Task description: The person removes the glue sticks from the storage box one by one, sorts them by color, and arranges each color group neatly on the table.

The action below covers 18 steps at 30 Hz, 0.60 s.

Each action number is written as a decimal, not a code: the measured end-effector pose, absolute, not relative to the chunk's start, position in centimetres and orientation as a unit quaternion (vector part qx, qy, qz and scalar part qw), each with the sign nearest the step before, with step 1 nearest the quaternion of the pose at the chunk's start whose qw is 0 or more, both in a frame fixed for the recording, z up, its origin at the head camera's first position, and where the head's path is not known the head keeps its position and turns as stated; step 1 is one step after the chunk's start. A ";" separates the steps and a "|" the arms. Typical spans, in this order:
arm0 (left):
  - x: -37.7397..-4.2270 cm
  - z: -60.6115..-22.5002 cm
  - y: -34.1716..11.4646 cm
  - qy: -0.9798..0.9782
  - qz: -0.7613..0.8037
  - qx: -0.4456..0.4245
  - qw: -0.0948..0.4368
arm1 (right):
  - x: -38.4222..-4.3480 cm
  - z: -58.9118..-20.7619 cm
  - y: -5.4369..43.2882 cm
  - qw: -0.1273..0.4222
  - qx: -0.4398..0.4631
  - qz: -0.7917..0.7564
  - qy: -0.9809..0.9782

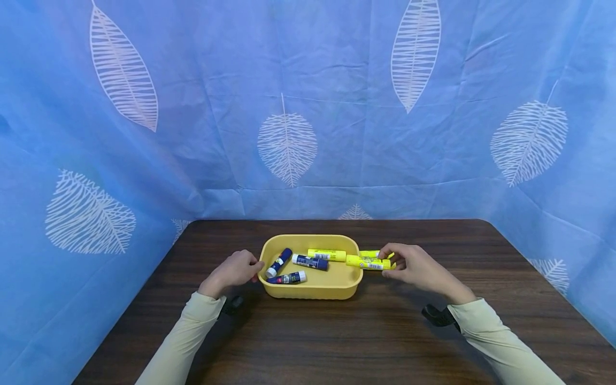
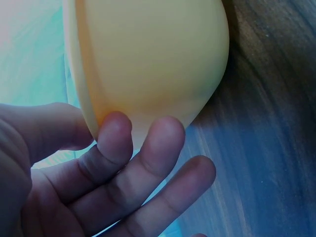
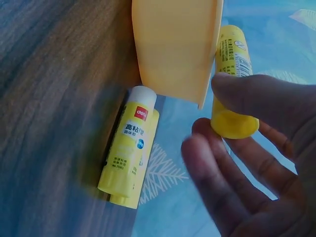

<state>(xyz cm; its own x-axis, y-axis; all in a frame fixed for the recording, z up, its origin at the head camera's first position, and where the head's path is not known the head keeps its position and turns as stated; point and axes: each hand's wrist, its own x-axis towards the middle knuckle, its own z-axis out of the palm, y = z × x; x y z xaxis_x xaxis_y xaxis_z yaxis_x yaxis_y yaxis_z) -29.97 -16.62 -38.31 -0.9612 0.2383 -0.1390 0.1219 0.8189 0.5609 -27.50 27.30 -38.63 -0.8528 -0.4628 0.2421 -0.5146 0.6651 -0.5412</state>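
Observation:
A yellow plastic tray (image 1: pixel 310 292) sits on the table. My left hand (image 1: pixel 236 271) pinches its left rim, thumb (image 2: pixel 54 126) on one side and a fingertip on the other. Three dark blue glue sticks lie in the tray, among them a white-capped glue stick (image 1: pixel 291 278). A yellow glue stick (image 1: pixel 315 254) lies near its back wall. My right hand (image 1: pixel 416 267) pinches the end of another yellow glue stick (image 1: pixel 363 262), its far end over the tray's right rim. In the right wrist view, two more yellow glue sticks (image 3: pixel 128 148) lie side by side beyond the tray's end.
The dark wooden table (image 1: pixel 332 342) reaches back to a blue leaf-patterned curtain (image 1: pixel 216 133), which also hangs at both sides. A dark wrist strap (image 1: pixel 438 315) shows at my right sleeve.

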 end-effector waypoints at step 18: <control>-29.9 -38.4 -16.6 0.949 0.284 0.092 0.097 | -27.3 -38.3 29.9 0.060 0.252 0.226 -0.939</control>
<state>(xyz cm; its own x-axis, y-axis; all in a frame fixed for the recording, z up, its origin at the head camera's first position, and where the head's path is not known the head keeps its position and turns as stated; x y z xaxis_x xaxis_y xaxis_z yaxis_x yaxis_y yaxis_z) -29.92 -16.56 -38.44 -0.9640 0.2308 -0.1322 0.1204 0.8217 0.5571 -27.35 29.94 -38.35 -0.8657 -0.4458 0.2275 -0.5005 0.7707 -0.3943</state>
